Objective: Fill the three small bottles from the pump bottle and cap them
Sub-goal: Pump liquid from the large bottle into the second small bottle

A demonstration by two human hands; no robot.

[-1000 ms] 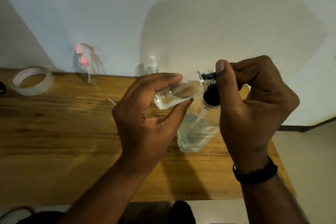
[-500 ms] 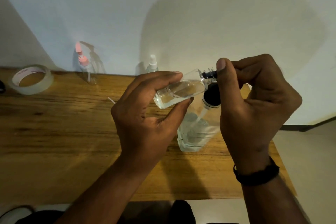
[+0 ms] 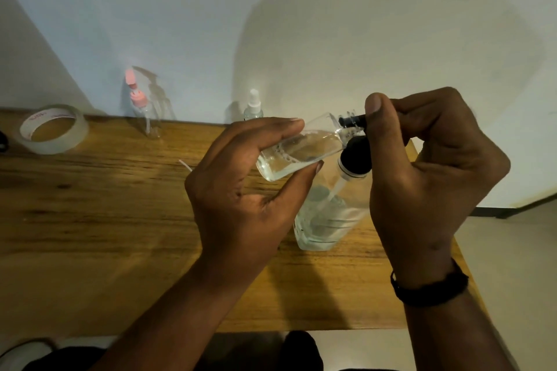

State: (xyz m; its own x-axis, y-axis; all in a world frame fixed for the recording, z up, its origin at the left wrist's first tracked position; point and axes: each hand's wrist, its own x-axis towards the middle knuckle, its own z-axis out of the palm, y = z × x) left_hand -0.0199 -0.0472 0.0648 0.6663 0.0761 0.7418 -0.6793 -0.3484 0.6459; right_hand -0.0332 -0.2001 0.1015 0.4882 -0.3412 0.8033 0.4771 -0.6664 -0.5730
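Filling step: left hand [image 3: 241, 190] grips small bottle [image 3: 301, 153] tilted btwn fingers & thumb, mouth at pump nozzle [image 3: 351, 121]. Right hand [image 3: 428, 166], fingers curled, thumb atop, pinches nozzle; pump bottle [image 3: 328, 220] stands below. Next, probably: keep mouth aligned, pump, then cap.

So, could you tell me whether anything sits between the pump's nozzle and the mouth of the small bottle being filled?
Nothing visible does. The left hand holds the small bottle tilted, its mouth right at the black nozzle of the pump bottle. The right hand grips the pump head, thumb beside the nozzle, not across the opening.
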